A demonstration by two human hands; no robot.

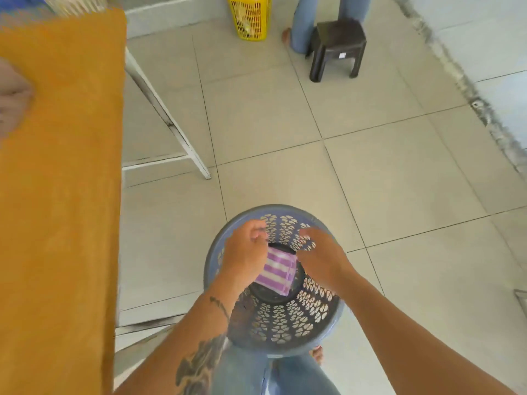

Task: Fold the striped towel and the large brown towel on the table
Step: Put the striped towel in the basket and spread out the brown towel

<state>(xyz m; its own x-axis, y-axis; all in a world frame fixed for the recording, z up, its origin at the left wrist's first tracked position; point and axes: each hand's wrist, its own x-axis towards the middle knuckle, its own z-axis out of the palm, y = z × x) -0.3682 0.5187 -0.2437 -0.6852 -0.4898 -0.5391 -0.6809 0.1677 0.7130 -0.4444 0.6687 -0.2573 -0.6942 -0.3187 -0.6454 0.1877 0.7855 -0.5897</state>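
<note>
Striped towel (277,269) inside basket (286,323), table (166,114) beside

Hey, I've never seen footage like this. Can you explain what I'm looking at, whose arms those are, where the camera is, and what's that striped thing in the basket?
There is no machine here. There is one picture, taken by a camera worn on a person's head and looking down, so the arms are that person's own. The left hand and the right hand are both reaching into a round blue basket that stands on the tiled floor at the person's feet.

The striped thing is a folded purple and white striped towel inside the basket. The left hand covers its edge and the right thumb is near its corner, but I cannot tell whether either hand grips it.

At left, a large brown towel lies spread over a table. Farther off are a yellow basket, a dark stool and another person's legs.
</note>
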